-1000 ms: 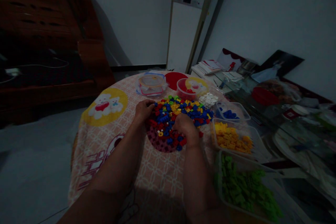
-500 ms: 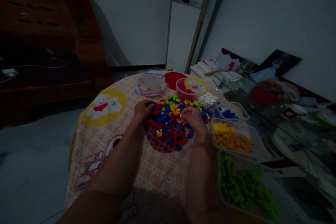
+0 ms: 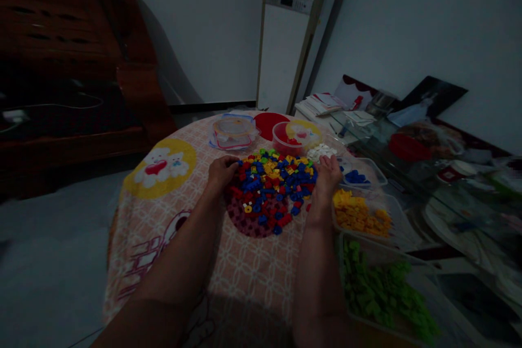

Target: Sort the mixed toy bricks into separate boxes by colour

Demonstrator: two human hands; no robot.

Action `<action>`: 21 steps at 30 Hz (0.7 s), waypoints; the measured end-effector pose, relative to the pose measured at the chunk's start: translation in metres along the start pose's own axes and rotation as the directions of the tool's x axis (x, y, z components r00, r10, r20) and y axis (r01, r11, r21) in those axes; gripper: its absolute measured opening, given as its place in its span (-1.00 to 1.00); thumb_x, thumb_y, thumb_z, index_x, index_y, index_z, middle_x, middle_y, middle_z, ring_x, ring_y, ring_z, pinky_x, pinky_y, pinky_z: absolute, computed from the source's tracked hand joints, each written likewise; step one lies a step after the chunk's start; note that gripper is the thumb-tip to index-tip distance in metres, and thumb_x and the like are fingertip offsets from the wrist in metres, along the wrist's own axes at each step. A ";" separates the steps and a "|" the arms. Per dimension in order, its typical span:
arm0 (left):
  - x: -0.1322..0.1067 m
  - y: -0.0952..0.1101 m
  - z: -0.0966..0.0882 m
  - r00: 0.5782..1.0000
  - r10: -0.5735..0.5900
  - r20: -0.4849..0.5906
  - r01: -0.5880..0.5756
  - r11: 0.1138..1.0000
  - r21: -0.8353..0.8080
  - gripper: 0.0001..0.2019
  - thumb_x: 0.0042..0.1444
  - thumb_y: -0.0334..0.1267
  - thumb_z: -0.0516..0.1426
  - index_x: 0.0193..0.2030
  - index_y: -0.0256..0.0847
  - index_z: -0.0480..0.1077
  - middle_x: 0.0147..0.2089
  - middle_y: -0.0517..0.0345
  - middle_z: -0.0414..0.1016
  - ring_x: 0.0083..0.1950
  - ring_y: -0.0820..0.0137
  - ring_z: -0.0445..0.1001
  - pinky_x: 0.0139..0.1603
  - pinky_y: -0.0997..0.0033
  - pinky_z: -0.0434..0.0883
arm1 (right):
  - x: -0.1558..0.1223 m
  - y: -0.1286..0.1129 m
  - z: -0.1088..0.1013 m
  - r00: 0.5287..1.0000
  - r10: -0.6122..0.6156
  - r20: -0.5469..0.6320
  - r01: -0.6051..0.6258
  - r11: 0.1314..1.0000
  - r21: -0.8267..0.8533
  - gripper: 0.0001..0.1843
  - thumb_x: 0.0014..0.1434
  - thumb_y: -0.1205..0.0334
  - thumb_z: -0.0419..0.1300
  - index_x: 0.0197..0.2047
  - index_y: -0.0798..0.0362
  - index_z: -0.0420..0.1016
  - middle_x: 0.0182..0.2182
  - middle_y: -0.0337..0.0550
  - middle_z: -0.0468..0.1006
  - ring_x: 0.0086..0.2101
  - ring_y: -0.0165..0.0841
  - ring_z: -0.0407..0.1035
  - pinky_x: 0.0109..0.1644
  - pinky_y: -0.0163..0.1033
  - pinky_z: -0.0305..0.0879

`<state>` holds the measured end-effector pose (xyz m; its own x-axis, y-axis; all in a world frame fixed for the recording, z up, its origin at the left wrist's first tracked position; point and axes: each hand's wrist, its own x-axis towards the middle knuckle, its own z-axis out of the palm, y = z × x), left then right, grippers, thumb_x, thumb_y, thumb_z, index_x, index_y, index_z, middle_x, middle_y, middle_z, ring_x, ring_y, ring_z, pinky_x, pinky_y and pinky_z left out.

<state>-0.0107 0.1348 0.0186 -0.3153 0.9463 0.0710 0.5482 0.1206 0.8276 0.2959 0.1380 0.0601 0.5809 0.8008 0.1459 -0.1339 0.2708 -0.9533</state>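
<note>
A mixed pile of toy building bricks [image 3: 269, 174], mostly blue, red and yellow with some green, lies on the round table. At its left edge rests my left hand [image 3: 222, 172], fingers curled in against the bricks; what they hold, if anything, is hidden. My right hand [image 3: 327, 175] is raised at the pile's right side, just in front of the clear tub of white bricks [image 3: 322, 152]. Its fingers are drawn together, and I cannot make out what is between them. Close by on the right is a clear box with blue bricks [image 3: 356, 176].
Along the right stand a box of yellow bricks [image 3: 361, 215] and a box of green bricks [image 3: 387, 288]. A round tub with red bricks [image 3: 287, 138] and stacked clear lids [image 3: 233, 131] are at the back. A cluttered glass table [image 3: 411, 174] lies beyond.
My right hand has moved right, from over the middle of the pile to beside the tub of white bricks. My left hand has stayed at the pile's left edge.
</note>
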 end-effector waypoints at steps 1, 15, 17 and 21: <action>0.000 0.000 0.000 1.000 0.000 0.000 0.000 1.000 -0.002 -0.67 0.09 -0.22 0.18 -0.04 -0.14 0.66 -0.09 0.07 0.71 -0.08 0.25 0.64 0.00 0.35 0.51 | 0.000 0.001 0.000 0.999 -0.006 -0.041 0.005 1.000 -0.012 -0.19 -0.01 0.24 0.20 0.35 0.17 0.32 0.24 0.22 0.49 0.22 -0.17 0.47 0.18 -0.07 0.52; -0.003 0.008 -0.004 1.000 -0.010 0.002 0.010 1.000 0.004 -0.70 0.10 -0.24 0.19 -0.06 -0.15 0.66 -0.09 0.08 0.72 -0.08 0.23 0.65 0.04 0.34 0.50 | -0.057 -0.035 0.011 0.779 0.351 0.520 -0.097 0.886 -0.453 -0.89 -0.06 0.28 0.28 -0.38 0.08 0.59 -0.54 -0.24 0.61 -0.62 -0.44 0.42 -0.63 -0.43 0.18; -0.003 0.006 -0.004 1.000 -0.006 0.004 0.006 1.000 -0.006 -0.69 0.10 -0.24 0.19 -0.05 -0.15 0.66 -0.08 0.07 0.72 -0.08 0.23 0.65 0.04 0.34 0.50 | -0.061 -0.036 0.014 0.713 0.391 0.582 -0.033 0.848 -0.529 -0.93 -0.01 0.29 0.26 -0.43 0.08 0.58 -0.56 -0.26 0.59 -0.66 -0.47 0.37 -0.63 -0.43 0.14; -0.002 0.004 -0.003 1.000 0.008 0.010 -0.008 1.000 -0.003 -0.68 0.11 -0.23 0.19 -0.03 -0.16 0.66 -0.06 0.05 0.72 -0.07 0.23 0.65 0.06 0.33 0.50 | -0.055 -0.034 0.008 0.743 0.376 0.553 0.135 0.725 -0.675 -0.80 0.07 0.33 0.20 -0.57 0.06 0.53 -0.65 -0.31 0.51 -0.71 -0.52 0.22 -0.60 -0.41 0.11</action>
<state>-0.0100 0.1329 0.0238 -0.3030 0.9503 0.0721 0.5483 0.1119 0.8288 0.2617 0.0891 0.0866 -0.0629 0.9926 -0.1037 0.5233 -0.0557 -0.8503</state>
